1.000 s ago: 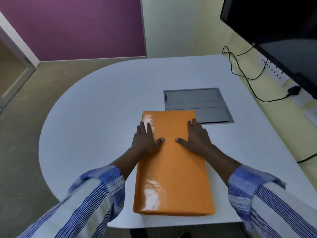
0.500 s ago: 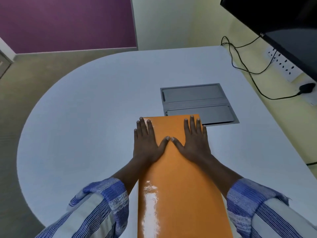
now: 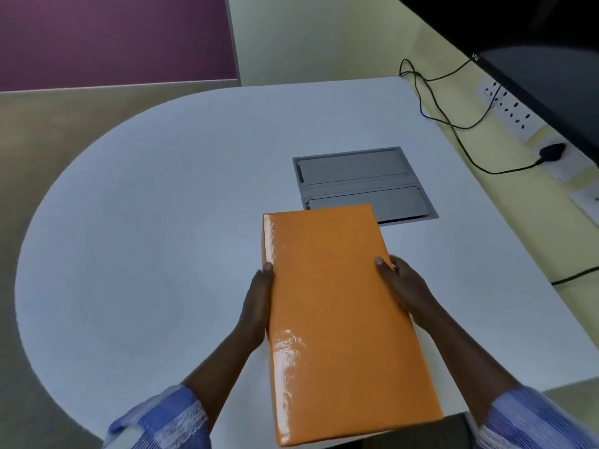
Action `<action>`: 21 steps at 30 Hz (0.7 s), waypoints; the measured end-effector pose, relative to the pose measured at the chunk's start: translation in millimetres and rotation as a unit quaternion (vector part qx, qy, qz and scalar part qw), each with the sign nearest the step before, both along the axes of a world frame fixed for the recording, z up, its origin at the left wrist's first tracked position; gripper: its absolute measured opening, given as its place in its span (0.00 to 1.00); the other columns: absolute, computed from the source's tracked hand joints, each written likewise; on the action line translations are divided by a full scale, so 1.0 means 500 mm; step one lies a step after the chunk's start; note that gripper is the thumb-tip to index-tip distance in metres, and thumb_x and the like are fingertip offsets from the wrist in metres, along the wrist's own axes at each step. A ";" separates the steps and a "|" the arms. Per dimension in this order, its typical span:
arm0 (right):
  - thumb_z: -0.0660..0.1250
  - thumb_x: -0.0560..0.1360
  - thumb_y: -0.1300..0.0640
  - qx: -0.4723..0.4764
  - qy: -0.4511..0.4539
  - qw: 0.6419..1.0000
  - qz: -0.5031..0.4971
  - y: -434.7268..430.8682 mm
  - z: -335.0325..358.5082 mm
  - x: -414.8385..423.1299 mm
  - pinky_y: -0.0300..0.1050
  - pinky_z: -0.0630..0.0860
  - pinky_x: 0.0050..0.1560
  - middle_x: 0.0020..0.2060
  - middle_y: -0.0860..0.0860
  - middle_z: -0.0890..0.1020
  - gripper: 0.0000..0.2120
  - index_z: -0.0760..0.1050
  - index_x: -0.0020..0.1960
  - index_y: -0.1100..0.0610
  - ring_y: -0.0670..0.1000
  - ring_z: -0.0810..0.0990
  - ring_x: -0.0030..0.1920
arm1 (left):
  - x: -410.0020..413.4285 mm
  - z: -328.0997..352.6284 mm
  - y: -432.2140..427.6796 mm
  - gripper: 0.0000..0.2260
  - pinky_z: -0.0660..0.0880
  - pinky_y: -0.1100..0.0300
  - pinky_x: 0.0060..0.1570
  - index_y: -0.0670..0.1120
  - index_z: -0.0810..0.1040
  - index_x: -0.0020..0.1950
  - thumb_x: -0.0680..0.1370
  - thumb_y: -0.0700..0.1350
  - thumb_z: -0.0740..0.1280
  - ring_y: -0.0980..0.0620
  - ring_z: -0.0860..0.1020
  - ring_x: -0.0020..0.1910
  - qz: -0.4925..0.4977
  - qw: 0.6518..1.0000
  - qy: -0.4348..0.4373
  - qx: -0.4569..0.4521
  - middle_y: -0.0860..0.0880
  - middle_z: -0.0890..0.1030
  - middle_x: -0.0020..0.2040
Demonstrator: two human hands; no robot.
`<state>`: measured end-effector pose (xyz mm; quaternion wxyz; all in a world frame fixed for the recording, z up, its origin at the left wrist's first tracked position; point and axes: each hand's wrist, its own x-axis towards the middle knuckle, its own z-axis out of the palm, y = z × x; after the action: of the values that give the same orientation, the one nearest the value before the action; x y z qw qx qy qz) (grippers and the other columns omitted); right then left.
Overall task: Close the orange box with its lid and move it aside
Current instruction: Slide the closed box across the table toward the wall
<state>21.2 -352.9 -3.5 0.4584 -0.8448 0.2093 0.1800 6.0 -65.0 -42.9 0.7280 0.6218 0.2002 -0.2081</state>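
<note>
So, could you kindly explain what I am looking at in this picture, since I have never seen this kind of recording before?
There is no machine here: a person wears a wide-angle camera on the head, so the single view looks forward and down at their own two bare arms in striped blue sleeves. Below them is a rounded white table. On it is a long orange box with its lid already on. The left hand presses against one long side and the right hand against the other, thumbs on top, so the grip is on the box from both sides. Whether it is lifted or still resting on the table cannot be told. Just beyond it a grey hatch is set into the tabletop. To the right, black cables run to wall sockets below a dark screen.
</note>
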 end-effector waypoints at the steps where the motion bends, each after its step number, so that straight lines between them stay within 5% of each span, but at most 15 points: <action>1: 0.58 0.73 0.27 0.018 0.024 1.000 -0.005 -0.003 -0.003 -0.014 0.57 0.76 0.62 0.67 0.53 0.77 0.38 0.65 0.75 0.49 0.54 0.79 0.61 | -0.014 0.003 -0.003 0.29 0.80 0.38 0.56 0.53 0.73 0.72 0.79 0.69 0.54 0.39 0.83 0.59 0.014 0.997 0.019 -0.072 0.42 0.82 0.65; 6: 0.62 0.70 0.26 0.076 0.060 0.994 -0.051 0.004 -0.007 -0.036 0.58 0.80 0.57 0.59 0.52 0.82 0.40 0.69 0.73 0.51 0.54 0.83 0.54 | -0.040 0.026 -0.017 0.26 0.84 0.44 0.45 0.50 0.74 0.70 0.82 0.63 0.50 0.39 0.85 0.53 0.010 0.959 0.100 -0.266 0.41 0.85 0.59; 14: 0.67 0.65 0.24 0.089 0.056 0.993 -0.046 -0.023 0.035 -0.026 0.59 0.81 0.56 0.57 0.50 0.84 0.42 0.72 0.69 0.50 0.54 0.85 0.52 | -0.026 0.030 -0.037 0.25 0.83 0.45 0.43 0.51 0.75 0.69 0.81 0.65 0.55 0.39 0.86 0.52 -0.015 0.960 0.114 -0.255 0.40 0.85 0.58; 21: 0.68 0.69 0.29 0.087 0.040 0.994 -0.059 -0.176 0.095 0.013 0.59 0.80 0.57 0.56 0.51 0.84 0.36 0.73 0.68 0.50 0.55 0.84 0.53 | 0.021 0.049 -0.191 0.28 0.80 0.39 0.55 0.53 0.69 0.75 0.80 0.67 0.56 0.38 0.82 0.60 -0.039 0.974 0.077 -0.211 0.41 0.83 0.64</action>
<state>27.6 -441.1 44.1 0.5317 -0.7796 0.2608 0.2038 16.5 -160.7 -18.4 0.8165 0.4438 0.1823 -0.3212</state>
